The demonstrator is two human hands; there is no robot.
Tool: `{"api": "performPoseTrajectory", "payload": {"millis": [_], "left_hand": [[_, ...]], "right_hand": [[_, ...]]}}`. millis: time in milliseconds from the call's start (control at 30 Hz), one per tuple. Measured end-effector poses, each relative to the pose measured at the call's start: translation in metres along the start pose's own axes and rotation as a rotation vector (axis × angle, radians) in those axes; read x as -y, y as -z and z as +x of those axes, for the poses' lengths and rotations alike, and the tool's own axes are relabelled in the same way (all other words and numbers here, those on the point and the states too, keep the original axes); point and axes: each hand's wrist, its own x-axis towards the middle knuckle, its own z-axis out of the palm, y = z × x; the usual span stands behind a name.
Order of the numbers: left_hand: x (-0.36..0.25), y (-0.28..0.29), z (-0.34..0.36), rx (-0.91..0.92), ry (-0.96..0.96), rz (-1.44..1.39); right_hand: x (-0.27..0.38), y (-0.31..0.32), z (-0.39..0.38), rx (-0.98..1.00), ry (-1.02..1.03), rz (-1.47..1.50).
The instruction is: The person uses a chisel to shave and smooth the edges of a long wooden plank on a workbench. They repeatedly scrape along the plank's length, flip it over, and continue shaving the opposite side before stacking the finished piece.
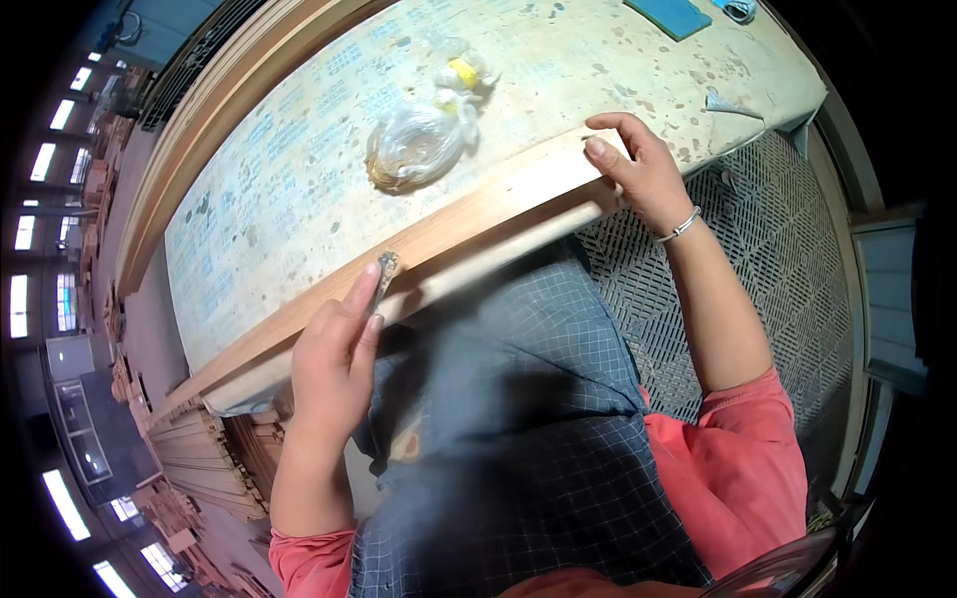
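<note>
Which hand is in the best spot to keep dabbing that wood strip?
Probably the left hand: it holds the small tool against the wood strip. The right hand just grips the strip's end.

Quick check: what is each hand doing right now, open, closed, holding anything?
Left hand: closed on a small metal tool, its tip at the wooden strip.
Right hand: gripping the strip's end.

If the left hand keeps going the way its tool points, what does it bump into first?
Probably the long wooden strip: the left hand aims its small tool up at the strip's edge, seemingly touching already, though depth is unclear.
</note>
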Motion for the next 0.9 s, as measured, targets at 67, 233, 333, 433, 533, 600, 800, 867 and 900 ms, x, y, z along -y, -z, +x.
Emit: {"api": "performPoseTrajectory", "payload": {"millis": [67, 233, 333, 433, 533, 600, 800, 867, 900], "left_hand": [[0.004, -0.001, -0.006, 0.011, -0.005, 0.024], [0.002, -0.012, -0.009, 0.026, -0.064, 0.18], [-0.013, -0.015, -0.001, 0.026, -0.122, 0.2], [-0.019, -0.021, -0.002, 0.076, -0.138, 0.189], [-0.01, -0.026, -0.012, 0.106, -0.096, 0.171], [-0.003, -0.026, -0.02, 0.109, -0.038, 0.161], [0.016, -0.024, -0.051, 0.051, 0.105, 0.127], [0.023, -0.024, -0.058, 0.035, 0.141, 0.104], [0.024, -0.025, -0.06, 0.028, 0.15, 0.085]], "right_hand": [[-0.001, 0.002, -0.002, 0.005, -0.025, 0.024], [0.005, 0.0, -0.003, -0.011, -0.059, 0.068], [-0.009, -0.003, 0.002, -0.093, 0.092, -0.022], [-0.012, -0.001, 0.0, -0.085, 0.103, -0.017], [-0.007, -0.003, -0.003, -0.108, 0.152, -0.155], [-0.006, -0.004, -0.003, -0.169, 0.246, -0.31], [0.018, -0.007, -0.014, -0.317, 0.489, -0.861], [0.033, -0.013, -0.023, -0.258, 0.641, -0.953], [0.041, -0.021, -0.028, -0.194, 0.693, -0.909]]}}
